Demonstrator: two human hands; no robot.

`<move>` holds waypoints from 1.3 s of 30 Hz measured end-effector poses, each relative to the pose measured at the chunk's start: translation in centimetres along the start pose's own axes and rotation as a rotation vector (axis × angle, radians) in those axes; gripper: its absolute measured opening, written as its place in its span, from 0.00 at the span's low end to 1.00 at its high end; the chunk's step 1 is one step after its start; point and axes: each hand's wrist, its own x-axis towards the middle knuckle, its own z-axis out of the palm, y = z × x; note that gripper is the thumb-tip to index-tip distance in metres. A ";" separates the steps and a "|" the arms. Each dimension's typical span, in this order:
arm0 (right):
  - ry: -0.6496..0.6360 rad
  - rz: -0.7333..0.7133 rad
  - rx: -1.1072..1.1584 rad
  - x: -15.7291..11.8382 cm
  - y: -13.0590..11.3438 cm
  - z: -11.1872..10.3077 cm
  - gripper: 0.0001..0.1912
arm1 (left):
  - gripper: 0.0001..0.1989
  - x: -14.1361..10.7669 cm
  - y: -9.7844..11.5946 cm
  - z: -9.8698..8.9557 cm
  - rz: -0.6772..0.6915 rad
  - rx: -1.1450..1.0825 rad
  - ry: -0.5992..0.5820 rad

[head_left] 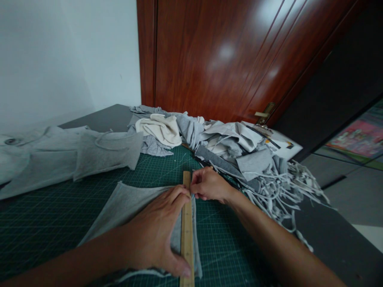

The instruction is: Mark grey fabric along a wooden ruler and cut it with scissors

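Observation:
A piece of grey knit fabric (131, 199) lies on the green cutting mat (227, 239). Along its right side runs a wooden ruler (187, 223), set a little in from the fabric's edge. My left hand (155, 231) spans the ruler with thumb and fingers spread wide, pressing it onto the cloth. Just right of the ruler, near its far end, my right hand (209, 185) is closed in a pinch at the fabric's edge. What sits between those fingertips is too small to make out.
Folded grey fabric (110, 149) lies at the left. A cream cloth (160, 129) rests at the back. Piled grey scraps (233, 139) and tangled fabric strips (278, 191) cover the right side. Behind the table stand a white wall (68, 59) and a wooden door (206, 56).

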 end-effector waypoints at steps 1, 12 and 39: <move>0.003 0.004 -0.017 0.1 -0.1 0.0 0.12 | 0.57 0.0 0.1 0.0 -0.001 0.004 -0.003; 0.014 0.021 -0.138 0.7 -0.2 0.1 0.12 | 0.55 -0.1 0.1 0.0 0.027 0.020 0.006; 0.237 -0.098 -0.256 -2.9 0.8 2.2 0.14 | 0.64 -0.3 -0.4 0.2 -0.064 0.070 -0.082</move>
